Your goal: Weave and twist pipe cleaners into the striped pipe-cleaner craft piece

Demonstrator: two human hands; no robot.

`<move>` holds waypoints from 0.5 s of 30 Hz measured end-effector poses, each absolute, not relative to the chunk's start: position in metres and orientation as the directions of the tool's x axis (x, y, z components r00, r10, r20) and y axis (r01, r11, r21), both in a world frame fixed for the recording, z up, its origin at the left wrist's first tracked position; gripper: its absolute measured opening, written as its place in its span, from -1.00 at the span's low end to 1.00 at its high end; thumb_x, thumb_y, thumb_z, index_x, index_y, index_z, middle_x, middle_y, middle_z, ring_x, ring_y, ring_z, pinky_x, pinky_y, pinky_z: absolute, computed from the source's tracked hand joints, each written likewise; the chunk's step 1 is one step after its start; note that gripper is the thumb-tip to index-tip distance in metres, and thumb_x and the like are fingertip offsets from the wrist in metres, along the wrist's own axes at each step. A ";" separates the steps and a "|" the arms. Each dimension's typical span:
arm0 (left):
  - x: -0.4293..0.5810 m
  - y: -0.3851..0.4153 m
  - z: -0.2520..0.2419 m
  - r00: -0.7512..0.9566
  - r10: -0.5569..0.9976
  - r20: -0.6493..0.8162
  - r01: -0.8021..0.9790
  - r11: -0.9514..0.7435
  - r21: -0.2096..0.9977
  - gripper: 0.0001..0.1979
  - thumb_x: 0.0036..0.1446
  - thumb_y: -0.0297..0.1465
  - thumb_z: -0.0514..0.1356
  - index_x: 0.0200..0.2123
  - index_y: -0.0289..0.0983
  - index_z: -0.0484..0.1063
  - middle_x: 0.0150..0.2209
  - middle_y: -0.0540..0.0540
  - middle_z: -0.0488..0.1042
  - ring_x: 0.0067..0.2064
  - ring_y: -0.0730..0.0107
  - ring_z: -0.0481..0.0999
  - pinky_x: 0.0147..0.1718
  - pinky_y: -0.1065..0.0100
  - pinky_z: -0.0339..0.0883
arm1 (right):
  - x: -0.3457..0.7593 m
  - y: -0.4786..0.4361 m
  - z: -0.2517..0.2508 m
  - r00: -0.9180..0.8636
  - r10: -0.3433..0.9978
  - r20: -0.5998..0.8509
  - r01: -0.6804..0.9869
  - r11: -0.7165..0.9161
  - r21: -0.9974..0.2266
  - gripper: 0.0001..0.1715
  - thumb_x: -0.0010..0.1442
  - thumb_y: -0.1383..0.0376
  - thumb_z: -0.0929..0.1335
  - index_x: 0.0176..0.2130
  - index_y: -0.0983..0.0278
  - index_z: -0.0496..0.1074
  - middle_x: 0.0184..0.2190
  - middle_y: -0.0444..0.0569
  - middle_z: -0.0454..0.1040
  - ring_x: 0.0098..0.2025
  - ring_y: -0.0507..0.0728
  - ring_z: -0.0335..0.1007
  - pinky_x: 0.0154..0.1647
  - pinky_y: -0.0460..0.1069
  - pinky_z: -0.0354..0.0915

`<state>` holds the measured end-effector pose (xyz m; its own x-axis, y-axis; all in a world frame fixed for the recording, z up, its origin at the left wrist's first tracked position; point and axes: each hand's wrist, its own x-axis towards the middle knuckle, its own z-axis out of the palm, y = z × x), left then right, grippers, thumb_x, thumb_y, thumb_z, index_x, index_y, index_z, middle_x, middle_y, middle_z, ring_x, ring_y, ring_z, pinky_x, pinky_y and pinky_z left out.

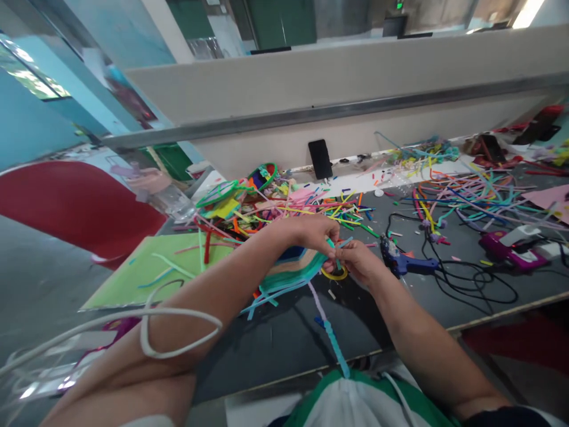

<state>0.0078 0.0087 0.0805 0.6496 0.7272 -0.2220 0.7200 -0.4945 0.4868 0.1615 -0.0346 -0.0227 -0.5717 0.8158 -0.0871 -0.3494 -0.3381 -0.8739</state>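
My left hand [317,237] is closed at the right end of a curved band of pipe cleaners [288,273] in teal, beige and blue. Close beside it, my right hand [357,259] pinches the short blue and green ends at the same spot, and the fingertips of both hands nearly meet. Just under the hands lies a yellow ring [334,274]. A lilac and light-blue twisted strand [331,338] runs from below the hands toward the table's front edge. Loose light-blue ends [255,305] stick out at the band's lower left.
Piled pipe cleaners [275,204] lie behind my hands, more [471,196] at the right. A blue glue gun [413,264] with black cable and a purple power strip [515,249] sit right. A phone [320,159] leans on the partition. A green sheet [133,281] and clear bottle [171,198] are left.
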 end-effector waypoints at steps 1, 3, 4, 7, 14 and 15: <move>0.008 0.008 0.081 0.659 0.717 -0.227 0.714 -0.501 0.489 -0.74 -0.33 -0.35 0.40 -0.45 -0.20 0.52 -0.41 0.01 0.50 -0.34 0.33 0.38 -0.37 0.44 0.11 | 0.162 -0.035 -0.022 -0.581 0.809 -0.084 -0.342 -0.336 -0.878 -0.71 -0.18 0.18 0.52 -0.54 0.35 0.50 -0.62 -0.03 0.52 -0.57 0.09 0.47 -0.38 -0.03 0.37; 0.009 0.005 0.083 0.676 0.702 -0.225 0.698 -0.512 0.501 -0.75 -0.33 -0.37 0.39 -0.44 -0.20 0.52 -0.39 0.01 0.50 -0.32 0.33 0.39 -0.38 0.44 0.11 | 0.163 -0.035 -0.021 -0.608 0.791 -0.070 -0.337 -0.337 -0.879 -0.67 -0.16 0.14 0.52 -0.54 0.36 0.50 -0.62 -0.02 0.52 -0.56 0.08 0.47 -0.36 -0.03 0.37; 0.009 0.003 0.083 0.678 0.700 -0.222 0.694 -0.511 0.508 -0.74 -0.34 -0.39 0.39 -0.44 -0.20 0.52 -0.39 0.01 0.50 -0.32 0.33 0.39 -0.39 0.44 0.11 | 0.164 -0.035 -0.022 -0.624 0.779 -0.060 -0.339 -0.339 -0.878 -0.65 -0.14 0.12 0.51 -0.53 0.37 0.50 -0.62 -0.02 0.52 -0.56 0.07 0.47 -0.35 -0.04 0.37; 0.009 0.001 0.081 0.669 0.714 -0.207 0.690 -0.494 0.529 -0.69 -0.41 -0.47 0.40 -0.45 -0.20 0.51 -0.42 0.03 0.49 -0.34 0.35 0.38 -0.40 0.45 0.12 | 0.165 -0.033 -0.026 -0.666 0.745 -0.039 -0.341 -0.351 -0.872 -0.62 -0.05 0.08 0.48 -0.50 0.38 0.51 -0.61 0.00 0.52 -0.55 0.07 0.47 -0.33 -0.04 0.38; 0.001 0.005 0.073 0.651 0.730 -0.207 0.679 -0.439 0.588 -0.75 -0.32 -0.46 0.36 -0.42 -0.23 0.53 -0.41 0.01 0.54 -0.34 0.35 0.43 -0.37 0.46 0.18 | 0.162 -0.033 -0.028 -0.612 0.790 -0.033 -0.420 -0.361 -0.833 -0.70 -0.02 0.15 0.49 -0.42 0.36 0.49 -0.53 -0.01 0.56 -0.49 0.08 0.51 -0.32 -0.04 0.42; -0.002 0.006 0.072 0.653 0.728 -0.210 0.670 -0.425 0.608 -0.75 -0.30 -0.44 0.36 -0.41 -0.23 0.55 -0.41 0.00 0.54 -0.34 0.34 0.44 -0.37 0.45 0.19 | 0.161 -0.034 -0.027 -0.598 0.802 -0.022 -0.448 -0.356 -0.820 -0.71 -0.02 0.17 0.49 -0.38 0.34 0.47 -0.51 -0.02 0.56 -0.48 0.08 0.51 -0.32 -0.04 0.42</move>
<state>-0.0023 0.0063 0.0716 0.6527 0.7279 -0.2104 0.6702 -0.4251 0.6083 0.1614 -0.0344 -0.0266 -0.5976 0.8015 -0.0219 -0.4478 -0.3563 -0.8201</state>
